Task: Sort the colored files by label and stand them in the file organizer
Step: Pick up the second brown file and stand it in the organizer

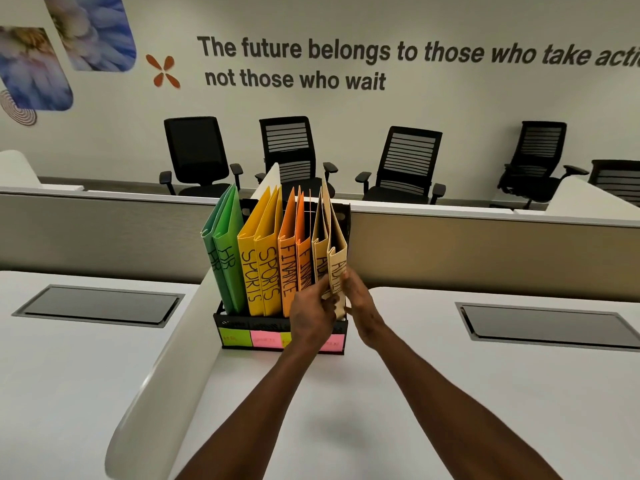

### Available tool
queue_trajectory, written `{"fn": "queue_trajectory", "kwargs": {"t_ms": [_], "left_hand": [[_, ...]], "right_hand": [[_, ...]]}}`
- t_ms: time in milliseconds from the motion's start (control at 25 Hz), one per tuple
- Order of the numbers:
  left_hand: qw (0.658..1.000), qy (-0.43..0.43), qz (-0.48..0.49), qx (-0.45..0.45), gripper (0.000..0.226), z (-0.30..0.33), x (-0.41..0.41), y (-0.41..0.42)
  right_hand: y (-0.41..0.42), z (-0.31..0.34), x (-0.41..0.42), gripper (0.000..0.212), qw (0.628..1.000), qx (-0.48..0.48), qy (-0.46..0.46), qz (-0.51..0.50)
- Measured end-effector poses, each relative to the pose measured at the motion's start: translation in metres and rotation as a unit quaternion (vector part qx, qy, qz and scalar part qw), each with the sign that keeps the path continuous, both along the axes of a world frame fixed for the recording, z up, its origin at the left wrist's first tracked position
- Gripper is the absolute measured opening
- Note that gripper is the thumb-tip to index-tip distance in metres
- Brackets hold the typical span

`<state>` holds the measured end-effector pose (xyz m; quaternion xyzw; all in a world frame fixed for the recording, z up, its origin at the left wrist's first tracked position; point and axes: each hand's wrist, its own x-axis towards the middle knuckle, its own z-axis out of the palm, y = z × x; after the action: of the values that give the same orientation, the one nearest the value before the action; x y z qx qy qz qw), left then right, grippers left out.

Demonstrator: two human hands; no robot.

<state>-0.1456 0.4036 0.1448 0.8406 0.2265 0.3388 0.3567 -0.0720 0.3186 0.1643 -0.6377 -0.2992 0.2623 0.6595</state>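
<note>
A black file organizer (231, 323) stands on the white desk, with green, pink and yellow sticky notes on its front. Upright in it from left to right are two green HR files (227, 237), two yellow SPORTS files (261, 233), two orange FINANCE files (289, 237) and two tan files (335, 233) in the rightmost slot. My left hand (311, 315) and my right hand (360, 301) both pinch the lower spine of the front tan file. My hands hide part of its label and part of the organizer's front.
The white desk (346, 403) has two dark recessed panels, one at the left (100, 304) and one at the right (550, 322). A low beige partition (485, 247) runs behind the organizer. Several black office chairs (405, 164) stand against the far wall.
</note>
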Motion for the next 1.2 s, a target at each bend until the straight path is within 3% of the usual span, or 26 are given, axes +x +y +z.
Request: {"fn": "queue_trajectory", "kwargs": {"t_ms": [80,240,320,440,560,760,880,960,1200], "left_hand": [[1.0,-0.009,-0.016,0.016,0.041,0.002,-0.001,-0.002],[1.0,0.017,0.0,-0.014,0.028,0.006,0.002,0.002],[0.999,0.047,0.017,-0.005,0.018,0.01,0.006,0.006],[0.996,0.082,0.04,0.018,0.023,0.008,0.007,0.01],[0.997,0.057,0.042,0.026,0.019,0.001,0.002,0.008],[0.998,0.007,0.039,0.047,0.036,-0.008,-0.004,0.006],[0.996,-0.001,0.07,0.046,0.048,-0.012,-0.01,0.005],[0.996,0.005,0.072,0.055,0.054,-0.011,-0.015,0.003],[0.996,0.051,0.041,0.055,0.067,-0.015,-0.032,0.006]], "right_hand": [[-0.002,-0.006,-0.007,0.065,0.999,-0.004,-0.031,-0.04],[0.005,0.003,-0.006,0.054,0.99,-0.053,-0.022,-0.129],[0.008,0.003,-0.003,0.049,0.987,-0.081,-0.005,-0.141],[0.012,-0.005,0.005,0.047,0.985,-0.119,-0.003,-0.126],[0.015,-0.023,0.012,0.048,0.977,-0.121,-0.074,-0.16],[0.025,-0.046,0.016,0.051,0.961,-0.14,-0.18,-0.157],[0.015,-0.046,0.009,0.056,0.92,-0.121,-0.289,-0.237],[0.012,-0.05,0.0,0.057,0.899,-0.116,-0.368,-0.207],[0.007,-0.06,-0.015,0.069,0.895,-0.154,-0.385,-0.162]]}}
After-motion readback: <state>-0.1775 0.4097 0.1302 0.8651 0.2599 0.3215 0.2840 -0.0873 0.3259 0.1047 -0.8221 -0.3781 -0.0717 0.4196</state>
